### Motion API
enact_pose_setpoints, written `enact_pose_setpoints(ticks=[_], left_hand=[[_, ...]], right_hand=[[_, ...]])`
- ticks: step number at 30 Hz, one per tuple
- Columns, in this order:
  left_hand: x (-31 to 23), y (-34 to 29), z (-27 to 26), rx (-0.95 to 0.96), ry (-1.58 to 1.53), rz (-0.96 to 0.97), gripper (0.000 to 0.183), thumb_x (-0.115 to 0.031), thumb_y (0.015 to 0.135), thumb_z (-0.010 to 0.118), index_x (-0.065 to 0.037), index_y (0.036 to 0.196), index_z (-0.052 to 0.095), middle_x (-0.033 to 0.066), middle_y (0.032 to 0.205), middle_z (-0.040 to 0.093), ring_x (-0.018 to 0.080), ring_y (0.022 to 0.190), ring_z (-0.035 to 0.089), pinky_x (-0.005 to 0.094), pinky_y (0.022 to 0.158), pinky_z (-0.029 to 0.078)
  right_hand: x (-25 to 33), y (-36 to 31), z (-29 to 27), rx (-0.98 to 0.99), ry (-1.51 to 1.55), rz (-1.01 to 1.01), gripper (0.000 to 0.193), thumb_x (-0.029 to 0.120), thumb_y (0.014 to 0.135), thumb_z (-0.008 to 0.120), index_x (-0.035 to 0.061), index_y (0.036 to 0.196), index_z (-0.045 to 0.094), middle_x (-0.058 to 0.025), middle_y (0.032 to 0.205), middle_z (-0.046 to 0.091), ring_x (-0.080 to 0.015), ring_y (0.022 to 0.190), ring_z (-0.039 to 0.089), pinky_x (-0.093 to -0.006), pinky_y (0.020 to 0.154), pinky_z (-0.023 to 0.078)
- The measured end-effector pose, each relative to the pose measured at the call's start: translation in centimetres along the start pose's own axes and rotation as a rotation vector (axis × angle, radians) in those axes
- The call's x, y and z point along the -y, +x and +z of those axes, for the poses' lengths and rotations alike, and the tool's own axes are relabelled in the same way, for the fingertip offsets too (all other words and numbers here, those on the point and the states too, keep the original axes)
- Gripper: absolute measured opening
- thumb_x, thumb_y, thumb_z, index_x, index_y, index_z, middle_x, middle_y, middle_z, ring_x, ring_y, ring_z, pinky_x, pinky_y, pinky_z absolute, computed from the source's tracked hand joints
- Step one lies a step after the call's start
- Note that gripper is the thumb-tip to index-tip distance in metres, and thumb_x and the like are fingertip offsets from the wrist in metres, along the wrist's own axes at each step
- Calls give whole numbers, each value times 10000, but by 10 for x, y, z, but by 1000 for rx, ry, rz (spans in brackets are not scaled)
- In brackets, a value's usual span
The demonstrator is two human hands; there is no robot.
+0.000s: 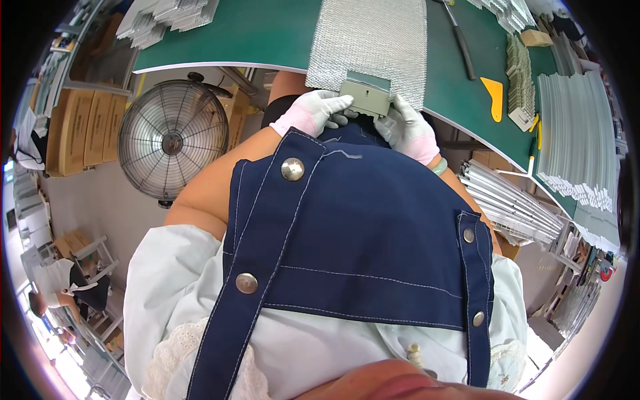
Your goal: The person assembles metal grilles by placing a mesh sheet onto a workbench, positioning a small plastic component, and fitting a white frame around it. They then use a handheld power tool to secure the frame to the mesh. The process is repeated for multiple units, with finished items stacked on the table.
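Observation:
A small grey-green rectangular part (368, 95), flat with a small slot near its middle, is held between my two hands at the near edge of the table. My left hand (319, 111), in a white glove with a pink cuff, grips its left side, thumb on the top face. My right hand (408, 128), gloved alike, has its thumb and fingers closed at the right side and lower corner. Beneath the part's far end lies a silvery textured mat (368, 40), which reaches the table's near edge.
On the green table (260, 33) lie a black-handled tool (463, 50), a yellow scraper (493, 99) and a row of small grey-green pieces (520, 83). Stacked pale metal strips (577, 127) fill the right. A floor fan (173, 141) stands left, near cardboard boxes (93, 130).

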State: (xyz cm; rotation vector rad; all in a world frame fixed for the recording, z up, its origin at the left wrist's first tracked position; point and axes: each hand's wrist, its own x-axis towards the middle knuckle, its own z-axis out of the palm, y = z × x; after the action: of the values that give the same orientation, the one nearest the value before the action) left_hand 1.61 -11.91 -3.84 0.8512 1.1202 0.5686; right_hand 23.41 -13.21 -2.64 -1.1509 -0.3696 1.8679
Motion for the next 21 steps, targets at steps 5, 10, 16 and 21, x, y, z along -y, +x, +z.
enact_pose_setpoints(ticks=[5,10,16,21], left_hand=[[2,-1,-1,62,-119,37,396,-330,976,562,19,1160,600,63,1035,661,72,813,544,221,750,461],[7,5,-3,82,-196,14,404,-298,983,552,50,1187,574,77,1032,645,82,802,528,228,750,466],[13,12,-5,88,-258,6,396,-287,981,560,52,1185,571,91,1038,635,87,795,520,231,739,456],[16,14,-7,112,-277,10,396,-290,982,559,50,1185,569,91,1032,637,84,792,519,233,726,448]], right_hand=[[-5,11,-18,105,136,-43,265,228,988,549,13,1143,540,-133,1150,613,-248,1052,600,-412,951,463],[-6,13,-26,219,194,3,246,231,978,567,32,1122,590,-97,1134,633,-231,1056,604,-407,968,467],[-5,13,-28,209,203,-6,213,209,962,595,38,1088,611,-89,1081,657,-230,985,638,-416,921,505],[-4,13,-30,245,227,1,245,187,976,567,-11,1121,560,-147,1107,633,-277,1036,629,-451,958,483]])
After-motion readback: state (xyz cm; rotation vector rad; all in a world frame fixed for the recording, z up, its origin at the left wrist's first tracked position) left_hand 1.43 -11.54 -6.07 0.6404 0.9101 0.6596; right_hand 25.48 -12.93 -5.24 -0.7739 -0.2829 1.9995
